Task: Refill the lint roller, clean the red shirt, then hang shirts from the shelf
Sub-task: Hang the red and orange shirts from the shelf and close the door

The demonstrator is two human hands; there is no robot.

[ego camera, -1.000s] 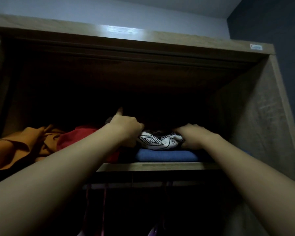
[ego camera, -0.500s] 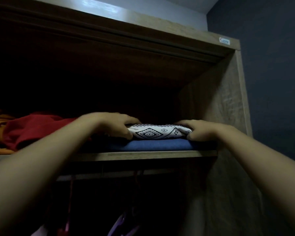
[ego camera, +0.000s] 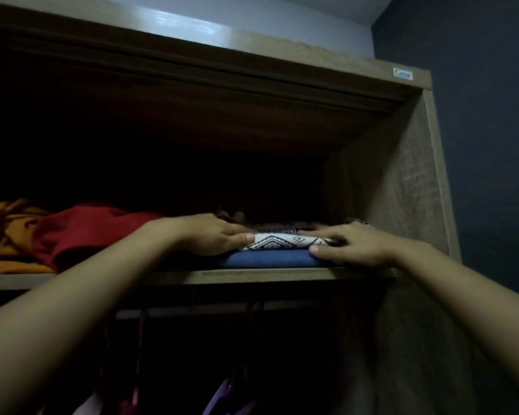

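Hangers (ego camera: 222, 393) hang in the dark below the shelf (ego camera: 252, 275), where a blue shirt (ego camera: 270, 259) lies folded at the near edge with a patterned shirt (ego camera: 279, 241) on top. The left hand (ego camera: 213, 235) and right hand (ego camera: 357, 244) each pinch one end of the patterned shirt, fingers flat on top and thumb at its near edge. Because the right thumb also touches the blue shirt, pulling may drag that shirt off the shelf too, and the left forearm could snag the red shirt (ego camera: 96, 229) crumpled just left, beside an orange cloth (ego camera: 6, 232).
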